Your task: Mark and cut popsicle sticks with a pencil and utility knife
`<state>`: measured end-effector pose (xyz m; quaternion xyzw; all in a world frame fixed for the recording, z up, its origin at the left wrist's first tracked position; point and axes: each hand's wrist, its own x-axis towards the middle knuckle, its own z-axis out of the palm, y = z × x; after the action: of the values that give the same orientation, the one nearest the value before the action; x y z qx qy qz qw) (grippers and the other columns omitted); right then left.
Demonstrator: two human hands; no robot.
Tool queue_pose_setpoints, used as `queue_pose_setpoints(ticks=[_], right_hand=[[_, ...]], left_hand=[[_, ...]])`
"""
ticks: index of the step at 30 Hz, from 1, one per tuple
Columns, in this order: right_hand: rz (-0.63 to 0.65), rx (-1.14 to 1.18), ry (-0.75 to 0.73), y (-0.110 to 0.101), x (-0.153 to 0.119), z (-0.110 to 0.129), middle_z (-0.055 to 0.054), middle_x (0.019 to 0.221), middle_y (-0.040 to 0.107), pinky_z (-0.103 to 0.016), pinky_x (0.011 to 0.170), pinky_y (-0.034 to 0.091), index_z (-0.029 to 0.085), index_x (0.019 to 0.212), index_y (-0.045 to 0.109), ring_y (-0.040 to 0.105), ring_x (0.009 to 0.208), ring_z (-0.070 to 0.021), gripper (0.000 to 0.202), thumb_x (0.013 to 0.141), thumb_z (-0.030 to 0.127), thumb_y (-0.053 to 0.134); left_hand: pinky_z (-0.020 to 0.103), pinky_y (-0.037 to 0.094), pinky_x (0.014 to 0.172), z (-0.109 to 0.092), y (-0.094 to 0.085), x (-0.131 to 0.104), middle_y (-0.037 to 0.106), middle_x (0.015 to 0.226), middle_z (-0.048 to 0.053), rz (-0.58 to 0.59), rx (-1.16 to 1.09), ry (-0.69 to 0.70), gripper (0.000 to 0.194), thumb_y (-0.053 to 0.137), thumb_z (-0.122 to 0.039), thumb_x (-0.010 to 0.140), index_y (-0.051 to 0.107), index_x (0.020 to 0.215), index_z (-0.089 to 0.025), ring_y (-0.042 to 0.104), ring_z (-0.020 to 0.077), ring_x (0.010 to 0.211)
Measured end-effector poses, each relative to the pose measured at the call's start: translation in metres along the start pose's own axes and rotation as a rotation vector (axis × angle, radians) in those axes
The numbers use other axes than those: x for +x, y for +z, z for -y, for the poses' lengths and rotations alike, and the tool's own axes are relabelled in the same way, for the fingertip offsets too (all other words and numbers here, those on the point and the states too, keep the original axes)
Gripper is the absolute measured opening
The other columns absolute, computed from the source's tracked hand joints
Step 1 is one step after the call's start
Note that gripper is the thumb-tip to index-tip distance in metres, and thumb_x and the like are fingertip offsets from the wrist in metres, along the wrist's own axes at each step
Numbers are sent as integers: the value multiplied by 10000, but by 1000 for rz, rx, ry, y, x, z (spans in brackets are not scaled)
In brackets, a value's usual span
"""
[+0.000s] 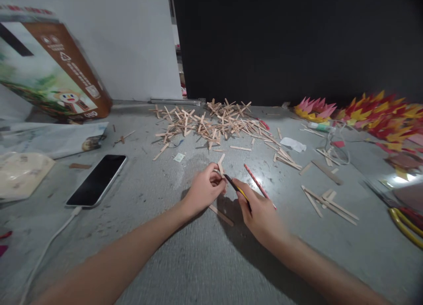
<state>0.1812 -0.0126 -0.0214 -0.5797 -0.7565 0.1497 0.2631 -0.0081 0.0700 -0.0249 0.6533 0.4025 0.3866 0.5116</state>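
Pinched between the fingers of my left hand (205, 189) is a small piece of wooden craft stick (221, 164), angled as if made of joined sticks. My right hand (261, 214) grips a black-and-yellow utility knife (239, 190), its dark tip up against the held sticks. Below the hands a loose craft stick (222, 215) lies on the grey table (185, 269). Just beyond my right hand rests a thin red patterned stick (256, 181). A large heap of craft sticks (201, 124), many in crossed shapes, spreads out farther back.
On the left lie a phone (97, 181) with a white cable (49, 241) and a printed carton (62, 71). At right are loose sticks (330, 203), yellow-handled scissors (405, 225) and pointed paper pieces (380, 115) in pink, red and yellow. A black panel (291, 45) stands behind.
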Motion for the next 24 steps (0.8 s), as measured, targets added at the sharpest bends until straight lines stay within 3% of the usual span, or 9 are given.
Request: queue_pose_setpoints(ticks=[4, 11, 19, 24], right_hand=[[-5, -49, 25, 0, 0, 4, -119, 1040, 786, -288, 690, 533, 231, 1489, 536, 764, 797, -235, 436, 1084, 268, 378], [29, -94, 47, 3, -4, 8, -145, 1010, 766, -310, 704, 543, 197, 1539, 496, 761, 809, -246, 527, 1031, 175, 357], [22, -85, 53, 1, -5, 11, -130, 978, 765, -287, 682, 525, 213, 1524, 511, 744, 751, -227, 518, 1026, 186, 373], [-12, 57, 36, -2, 0, 4, -115, 1011, 779, -271, 664, 500, 230, 1459, 562, 736, 767, -218, 432, 1066, 278, 387]], left_hand=[[258, 523, 650, 3, 1, 0, 706, 735, -15, -6, 46, 23, 140, 600, -206, 898, 522, 1014, -213, 699, 156, 655], [274, 485, 721, 12, 2, -1, 719, 800, -9, -48, 315, 77, 98, 566, -267, 969, 524, 1046, -223, 681, 151, 718], [275, 469, 730, 7, 1, -3, 723, 812, -8, -27, 323, 71, 100, 561, -271, 981, 535, 1067, -226, 677, 154, 736], [282, 481, 739, 7, 0, -1, 705, 790, -16, -17, 223, 51, 100, 571, -281, 983, 539, 1061, -227, 674, 151, 715]])
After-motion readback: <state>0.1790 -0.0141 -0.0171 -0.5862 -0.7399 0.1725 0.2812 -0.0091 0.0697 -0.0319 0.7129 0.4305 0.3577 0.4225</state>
